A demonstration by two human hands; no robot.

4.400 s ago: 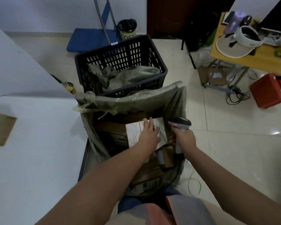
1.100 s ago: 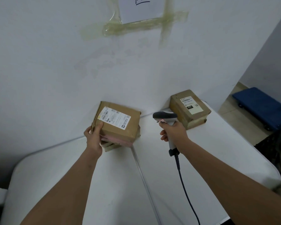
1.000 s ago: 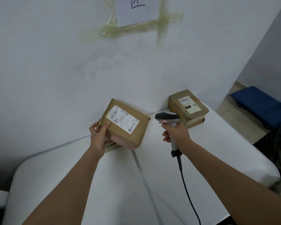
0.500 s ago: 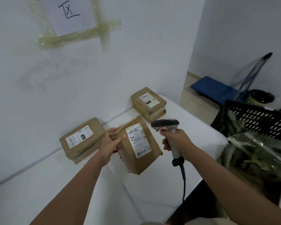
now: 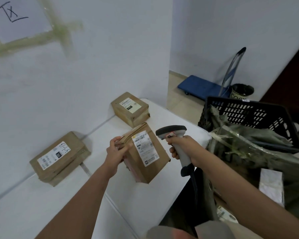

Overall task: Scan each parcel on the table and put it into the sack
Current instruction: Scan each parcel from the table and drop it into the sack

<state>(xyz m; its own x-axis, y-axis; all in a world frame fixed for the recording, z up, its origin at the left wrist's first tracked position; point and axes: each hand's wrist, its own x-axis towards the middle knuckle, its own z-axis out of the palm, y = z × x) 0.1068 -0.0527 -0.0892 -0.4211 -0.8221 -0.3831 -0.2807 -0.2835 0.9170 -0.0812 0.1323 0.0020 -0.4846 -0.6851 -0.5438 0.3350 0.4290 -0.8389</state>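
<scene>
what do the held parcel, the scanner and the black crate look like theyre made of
Held parcel: brown cardboard, matte, with a white paper label. Scanner: seemingly hard plastic, grey handle and darker head with a slight sheen. Black crate: probably moulded plastic, with slotted walls.

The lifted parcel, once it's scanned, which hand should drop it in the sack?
Left hand: it already grips the parcel, while the right hand holds the scanner. The sack lies to the right.
</scene>
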